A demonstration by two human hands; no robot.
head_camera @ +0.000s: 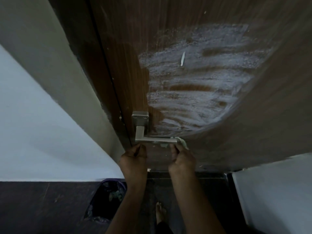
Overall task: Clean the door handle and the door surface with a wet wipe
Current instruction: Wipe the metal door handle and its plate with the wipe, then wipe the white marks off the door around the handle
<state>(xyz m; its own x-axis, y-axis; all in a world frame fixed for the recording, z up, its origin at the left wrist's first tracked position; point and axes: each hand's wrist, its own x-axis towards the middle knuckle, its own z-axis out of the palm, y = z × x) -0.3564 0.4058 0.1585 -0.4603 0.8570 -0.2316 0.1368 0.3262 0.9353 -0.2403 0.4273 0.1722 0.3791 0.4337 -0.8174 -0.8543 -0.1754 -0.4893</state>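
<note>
Two hands reach up to a silver door handle (pixel 156 140) on a brown wooden door (pixel 168 31). The left hand (pixel 134 157) sits just below the handle's bend near the door edge, its fingers curled inward with the fingertips close together; whether it pinches anything I cannot tell. The right hand (pixel 181 158) grasps a pale green wet wipe (pixel 181 142) at the free end of the lever, with the wipe draped around the tip and a small scrap of it showing under the bar. Above the handle, a broad patch of whitish smears (pixel 194 85) covers the door surface in horizontal streaks, with a small white sliver (pixel 182 58) stuck near its upper middle. A pale wall (pixel 33 98) flanks the door on the left. Below, on the dark floor (pixel 42 208), stands a bin lined with a dark bag (pixel 106 201), and a bare foot (pixel 160 211) shows between the forearms.
</note>
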